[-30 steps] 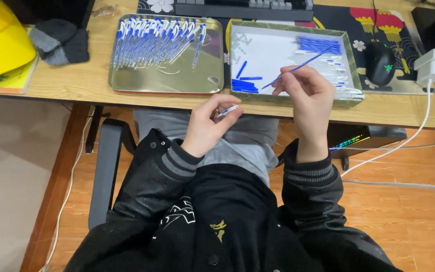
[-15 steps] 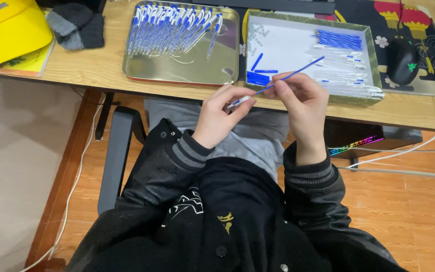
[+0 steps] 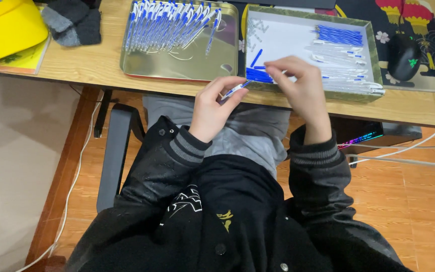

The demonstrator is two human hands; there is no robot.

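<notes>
Both hands meet just below the desk edge: my left hand (image 3: pixel 212 108) pinches a white-and-blue pen barrel (image 3: pixel 233 90) by its lower end, tip pointing up toward my right hand (image 3: pixel 303 88), whose fingers are curled around the barrel's far end; whether they also hold a small part I cannot tell. Beyond my left knuckles, the metal tray (image 3: pixel 177 68) already carries a dense row of assembled pens (image 3: pixel 169 22), so I judge much of the work done. Past my right hand, the white box (image 3: pixel 371 48) still holds blue refills (image 3: pixel 339 35) and clear barrels (image 3: pixel 341 70), so plenty remains. My right fingers hide the joint itself, and the tray's top edge is cut off.
</notes>
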